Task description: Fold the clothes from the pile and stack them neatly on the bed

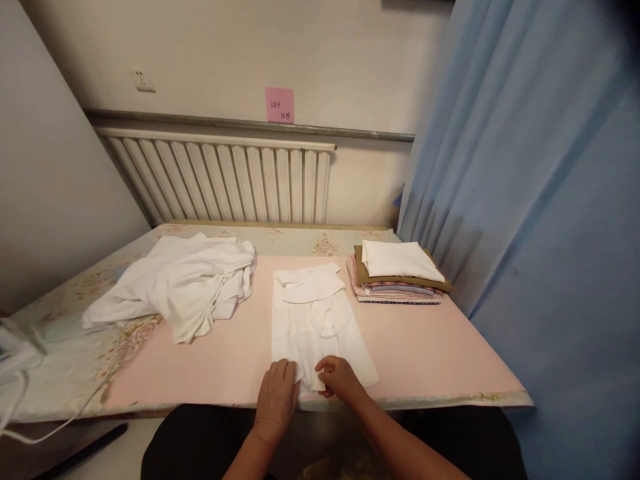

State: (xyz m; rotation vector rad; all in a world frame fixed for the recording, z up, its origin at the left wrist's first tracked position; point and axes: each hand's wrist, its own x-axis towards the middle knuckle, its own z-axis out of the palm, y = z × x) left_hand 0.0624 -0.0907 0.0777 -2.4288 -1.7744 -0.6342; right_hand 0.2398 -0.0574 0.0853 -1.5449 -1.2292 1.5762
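A white garment lies spread on a pink cloth in front of me, its far end turned over in a flap. Light wrinkles run through its middle, and a rounded outline shows on its right side. At its near left edge, my left hand is closed with the fingers curled over the fabric. My right hand pinches the near edge a little to the right, thumb and forefinger together on the cloth. The underside of the garment is hidden.
A loose heap of white clothes lies to the left. At right stands a folded stack of clothes beside a blue curtain. A white appliance with a cord sits at far left. Behind the table is a radiator.
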